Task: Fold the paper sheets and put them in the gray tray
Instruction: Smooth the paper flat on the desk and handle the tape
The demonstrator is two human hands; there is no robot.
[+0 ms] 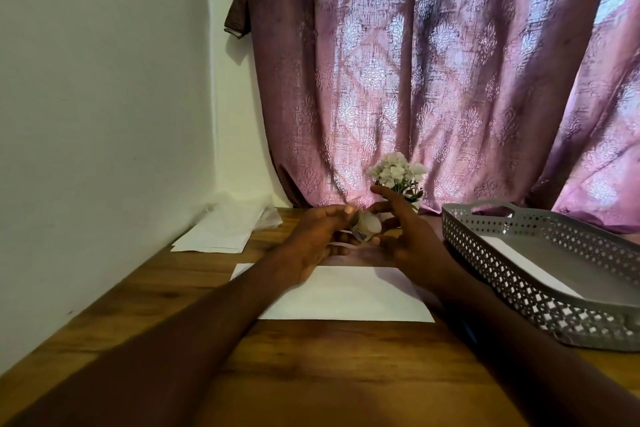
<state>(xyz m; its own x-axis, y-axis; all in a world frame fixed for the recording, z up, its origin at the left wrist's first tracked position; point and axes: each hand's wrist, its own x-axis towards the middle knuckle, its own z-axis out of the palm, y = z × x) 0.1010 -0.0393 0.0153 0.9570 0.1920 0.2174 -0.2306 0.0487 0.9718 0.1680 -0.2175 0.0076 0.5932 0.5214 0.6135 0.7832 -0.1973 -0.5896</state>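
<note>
A folded white paper sheet (346, 295) lies flat on the wooden table in front of me. Above its far edge, both hands meet around a small round whitish object (366, 226), perhaps a roll or a little jar. My left hand (311, 239) grips it from the left with curled fingers. My right hand (405, 232) pinches it from the right, index finger raised. The gray perforated tray (485, 253) stands at the right with a white folded sheet (526, 263) inside. A stack of loose paper sheets (221, 232) lies at the back left by the wall.
A small pot of white flowers (398, 175) stands behind my hands against the purple curtain (433, 80). A white wall (97, 114) borders the table (311, 357) on the left. Bare wood shows near the front edge.
</note>
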